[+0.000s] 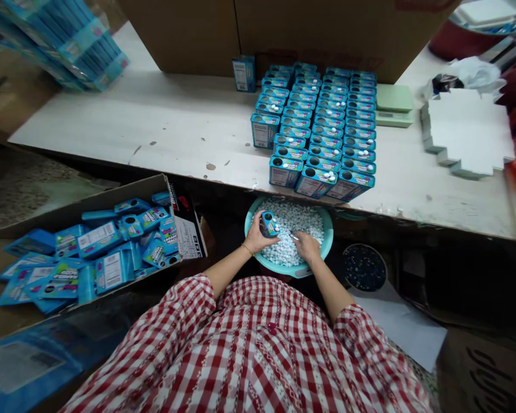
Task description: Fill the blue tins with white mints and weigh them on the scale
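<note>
At the far left an open brown cardboard carton sits on the floor, filled with a loose heap of flattened blue printed packets.

Next to it, the left hand is closed around a small blue cardboard box. Thumb and fingers clasp its side walls, and its holed top faces up, over the left part of the basin. The box looks light and thin-walled, so a hard squeeze would likely buckle it. The narrow sides near the bottom corners, where the card is stiffest, seem the best place to grip, and that leaves the top hole free.

Under it is the round teal plastic basin, tucked below the table edge and heaped with small white and pale blue pellets. These are probably hard, smooth and quick to roll, so easier to gather in a cupped palm than to pinch one by one.

The right hand rests palm down in the pellets with its fingers curled. Whether it grips any cannot be told.

Above, on the pale worn wooden table, stand tight rows of upright blue boxes, some with pellets on their tops.

Just right of the basin lies a dark round container. On the table to the right are a pale green flat scale and a stack of white cut card sheets.
</note>
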Demonstrator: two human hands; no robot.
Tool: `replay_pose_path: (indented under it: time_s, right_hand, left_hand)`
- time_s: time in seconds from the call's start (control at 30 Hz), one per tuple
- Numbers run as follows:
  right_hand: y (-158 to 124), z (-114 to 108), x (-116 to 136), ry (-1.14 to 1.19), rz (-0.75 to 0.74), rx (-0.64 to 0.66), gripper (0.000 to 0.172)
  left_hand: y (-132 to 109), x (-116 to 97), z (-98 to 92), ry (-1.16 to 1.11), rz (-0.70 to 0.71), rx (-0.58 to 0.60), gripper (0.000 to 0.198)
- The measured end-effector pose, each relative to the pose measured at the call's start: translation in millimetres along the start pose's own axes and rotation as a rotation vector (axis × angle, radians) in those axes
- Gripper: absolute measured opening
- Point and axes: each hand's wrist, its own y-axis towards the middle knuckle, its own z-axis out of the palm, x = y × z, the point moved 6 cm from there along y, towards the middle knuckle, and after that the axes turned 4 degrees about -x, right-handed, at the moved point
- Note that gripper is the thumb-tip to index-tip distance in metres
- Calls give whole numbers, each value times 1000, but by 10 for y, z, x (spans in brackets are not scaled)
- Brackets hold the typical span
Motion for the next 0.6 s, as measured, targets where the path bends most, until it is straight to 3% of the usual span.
replay_pose_path:
  time_s: [0.2, 0.33, 0.47, 0.6]
  right_hand:
    - [-44, -111, -242, 239, 0, -46, 37]
    - [-146, -412, -271, 348, -50, -126, 35]
    - [-237, -878, -57, 355, -145, -169, 35]
    - [-266, -1230, 296, 22, -155, -63, 34]
  left_hand:
    - [-33, -136, -274, 11, -9, -40, 95]
    - [-7, -194, -364, 159, 63, -72, 97]
    - [34, -256, -238, 284, 177, -52, 96]
    - [25, -342, -101, 328, 305, -33, 96]
